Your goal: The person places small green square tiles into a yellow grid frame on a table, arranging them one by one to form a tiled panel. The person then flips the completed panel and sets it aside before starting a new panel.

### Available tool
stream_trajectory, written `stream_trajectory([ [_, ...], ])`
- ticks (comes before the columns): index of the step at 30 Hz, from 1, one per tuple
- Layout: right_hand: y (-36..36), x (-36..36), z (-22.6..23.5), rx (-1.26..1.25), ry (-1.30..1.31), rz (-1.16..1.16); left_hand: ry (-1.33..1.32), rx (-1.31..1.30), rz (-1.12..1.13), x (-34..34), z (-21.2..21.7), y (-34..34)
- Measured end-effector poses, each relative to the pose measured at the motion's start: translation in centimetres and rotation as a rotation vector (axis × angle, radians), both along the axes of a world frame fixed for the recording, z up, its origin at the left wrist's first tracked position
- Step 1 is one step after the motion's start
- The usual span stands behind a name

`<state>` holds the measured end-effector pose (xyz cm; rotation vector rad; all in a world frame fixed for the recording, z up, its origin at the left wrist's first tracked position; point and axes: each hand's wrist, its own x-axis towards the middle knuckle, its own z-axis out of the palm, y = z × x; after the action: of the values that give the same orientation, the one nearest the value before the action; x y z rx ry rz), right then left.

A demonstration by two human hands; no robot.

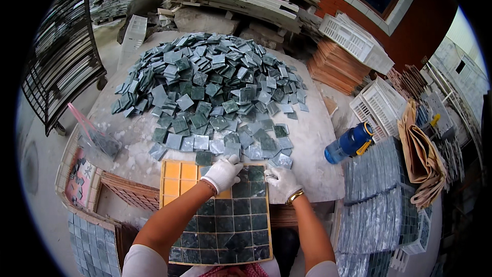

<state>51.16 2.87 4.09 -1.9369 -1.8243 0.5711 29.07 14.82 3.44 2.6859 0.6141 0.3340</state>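
A gridded tray (174, 187) stands in front of me, its upper left cells bare and orange-yellow. Dark green square stone tiles (224, 224) fill the lower rows and part of the upper right. My left hand (224, 173), in a white glove, is over the tray's upper middle with its fingers curled together; what they hold is hidden. At the tray's upper right edge is my right hand (283, 180), also gloved, its fingers pinched in; I cannot make out anything between them. Loose tiles (232, 149) lie just beyond both hands.
A large heap of tiles (210, 77) covers the table (320, 138). A blue bottle (348, 142) stands at its right edge. Stacked tile sheets (371, 220) and white crates (379, 103) are on the right. A plastic bag (100, 141) and a wheeled rack (64, 56) are left.
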Motion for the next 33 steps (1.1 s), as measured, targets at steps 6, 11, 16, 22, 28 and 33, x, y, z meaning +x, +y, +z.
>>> stream_trajectory([
  [6,-2.6,-3.9,0.5,-0.075,-0.067,-0.161,0.021,0.037,0.112,0.3,0.6,-1.7],
  [11,-2.4,-3.1,0.2,-0.1,-0.261,-0.021,-0.075,0.107,0.184,0.2,-1.2,-2.3],
  [16,-0.7,-3.0,1.9,0.057,-0.167,-0.237,-0.119,0.065,0.13,-0.4,-0.8,-1.7],
  [22,2.5,-4.0,2.0,-0.127,-0.234,-0.143,-0.103,0.098,0.001,-1.0,-0.8,-2.3],
  [28,2.2,-5.8,3.7,-0.202,-0.397,-0.22,-0.355,-0.185,0.098,-4.3,1.5,-8.5],
  [33,-0.5,-5.1,4.1,0.029,0.204,-0.353,-0.535,-0.631,0.239,-6.4,2.5,-12.0],
])
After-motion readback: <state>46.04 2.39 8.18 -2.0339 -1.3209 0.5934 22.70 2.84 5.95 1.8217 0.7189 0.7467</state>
